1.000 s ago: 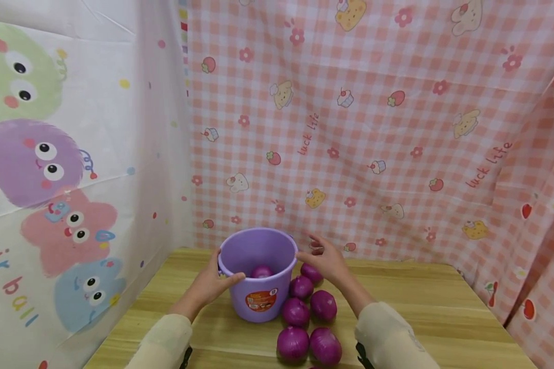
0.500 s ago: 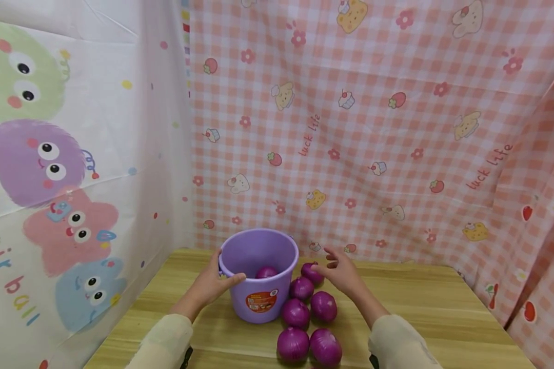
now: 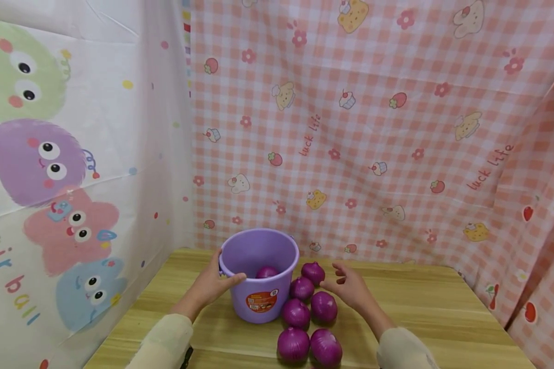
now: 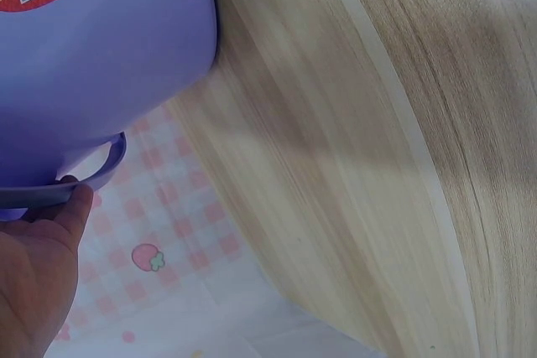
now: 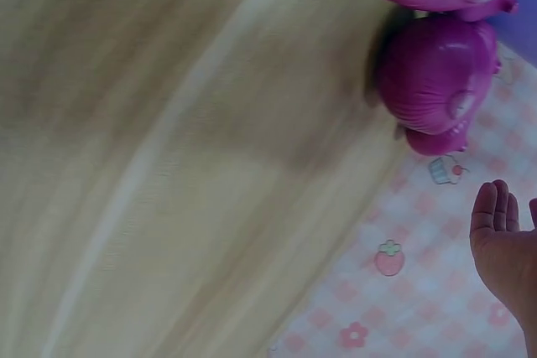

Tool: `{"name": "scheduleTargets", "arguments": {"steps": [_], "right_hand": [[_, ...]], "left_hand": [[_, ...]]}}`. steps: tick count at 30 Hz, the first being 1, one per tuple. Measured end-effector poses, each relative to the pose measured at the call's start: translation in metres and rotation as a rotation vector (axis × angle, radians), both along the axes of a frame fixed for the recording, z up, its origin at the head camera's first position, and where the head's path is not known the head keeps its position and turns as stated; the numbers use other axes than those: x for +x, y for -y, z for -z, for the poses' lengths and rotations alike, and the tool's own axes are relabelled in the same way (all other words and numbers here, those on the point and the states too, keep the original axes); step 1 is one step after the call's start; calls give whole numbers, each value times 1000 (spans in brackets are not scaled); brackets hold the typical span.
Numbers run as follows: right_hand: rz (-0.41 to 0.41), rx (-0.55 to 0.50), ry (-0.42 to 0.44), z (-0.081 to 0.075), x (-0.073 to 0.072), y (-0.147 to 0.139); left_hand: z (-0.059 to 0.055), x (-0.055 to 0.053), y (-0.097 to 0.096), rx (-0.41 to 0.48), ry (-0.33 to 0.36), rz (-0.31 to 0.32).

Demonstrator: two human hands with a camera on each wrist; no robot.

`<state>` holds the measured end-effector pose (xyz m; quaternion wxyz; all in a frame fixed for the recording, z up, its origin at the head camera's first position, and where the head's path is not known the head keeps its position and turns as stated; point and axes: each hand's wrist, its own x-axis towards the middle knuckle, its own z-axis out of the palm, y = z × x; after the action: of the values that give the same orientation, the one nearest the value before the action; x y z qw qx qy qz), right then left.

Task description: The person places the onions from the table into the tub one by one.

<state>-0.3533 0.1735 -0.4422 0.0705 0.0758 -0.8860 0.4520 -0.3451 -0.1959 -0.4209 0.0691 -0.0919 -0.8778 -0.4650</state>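
A purple bucket (image 3: pixel 282 289) with a red label stands upright on the table. My left hand (image 3: pixel 209 285) grips its left rim, thumb laid over the front edge. In the left wrist view the fingertips (image 4: pixel 77 207) curl at the rim beside a looped lug (image 4: pixel 116 161). One red onion (image 3: pixel 266 272) lies inside the bucket. Several more onions (image 3: pixel 296 313) stand in two rough rows along its right side. My right hand (image 3: pixel 353 292) holds nothing, fingers loosely bent, just right of the farthest onion (image 3: pixel 313 273); the right wrist view shows its fingers (image 5: pixel 484 211) extended.
The wooden table (image 3: pixel 420 312) reaches right and left of the bucket. A pink checked curtain (image 3: pixel 374 128) hangs behind its far edge, and a white cartoon-print sheet (image 3: pixel 120 205) hangs at the left. Two onions (image 3: pixel 325 347) sit near the front.
My right hand has moved away from the bucket's right rim, to the right and down past the far onion. The onion inside shifted slightly right. The left hand kept its hold.
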Motion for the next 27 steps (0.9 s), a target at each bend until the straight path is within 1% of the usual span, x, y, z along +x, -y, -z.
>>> {"name": "scheduleTargets", "arguments": {"steps": [6, 13, 16, 22, 27], "right_hand": [[10, 35, 31, 16, 4, -4], [8, 20, 64, 32, 8, -6], [6, 33, 58, 38, 8, -7], [5, 38, 42, 45, 10, -10], [-9, 46, 63, 48, 14, -9]], "left_hand": [[0, 1, 0, 13, 1, 4], [0, 0, 0, 23, 1, 4], [1, 0, 0, 19, 0, 2], [0, 0, 0, 22, -1, 3], [1, 0, 0, 26, -2, 3]]}}
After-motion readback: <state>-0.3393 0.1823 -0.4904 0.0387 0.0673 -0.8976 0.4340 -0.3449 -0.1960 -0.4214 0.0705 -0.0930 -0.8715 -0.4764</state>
